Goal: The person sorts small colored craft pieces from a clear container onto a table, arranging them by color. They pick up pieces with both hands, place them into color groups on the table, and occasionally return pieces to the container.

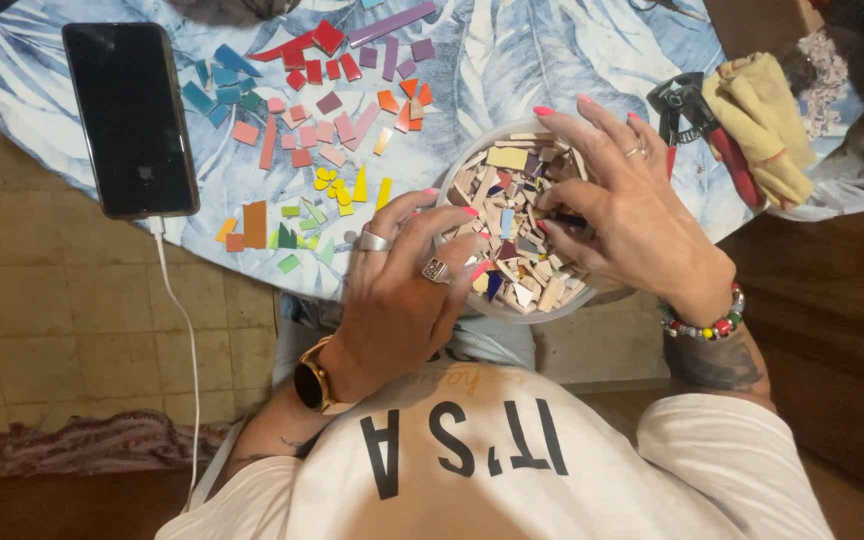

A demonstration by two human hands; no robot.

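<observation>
Both hands reach into a white bowl [472, 300] of broken tile pieces [517, 225]: the left hand [407, 285] rests with fingers spread on its near rim, while the right hand [627, 205] pinches a dark shard. Sorted coloured tiles [317, 130] lie beyond the left hand; red-handled nippers [707, 125] sit just past the right.

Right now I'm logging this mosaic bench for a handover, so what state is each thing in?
Bowl: upright at the table edge, full of mixed tile pieces.
Left hand: fingers spread, tips in the bowl.
Right hand: fingers in the bowl, pinching a dark piece.
Phone: flat, screen dark, white cable plugged in.
Sorted tiles: laid flat on the cloth, grouped by colour.
Nippers: lying beside the bowl, not held.
Yellow cloth: crumpled.
</observation>
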